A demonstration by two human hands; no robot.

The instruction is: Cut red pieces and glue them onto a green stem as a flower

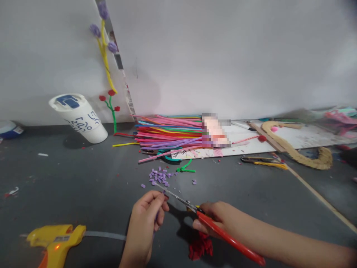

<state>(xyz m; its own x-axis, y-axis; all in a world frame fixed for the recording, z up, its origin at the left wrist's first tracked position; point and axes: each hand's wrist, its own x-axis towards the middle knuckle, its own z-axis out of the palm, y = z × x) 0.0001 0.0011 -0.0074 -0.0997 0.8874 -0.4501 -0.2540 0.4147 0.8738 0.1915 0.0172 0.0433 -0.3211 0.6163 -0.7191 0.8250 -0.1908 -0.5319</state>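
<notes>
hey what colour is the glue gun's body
The glue gun's body is yellow, showing in the head view.

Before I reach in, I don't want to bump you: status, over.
Left hand: pinching purple strip. Right hand: gripping red-handled tool, tip near strip. Small purple pieces scattered by the tip; yellow glue gun on the left, light glowing.
</notes>
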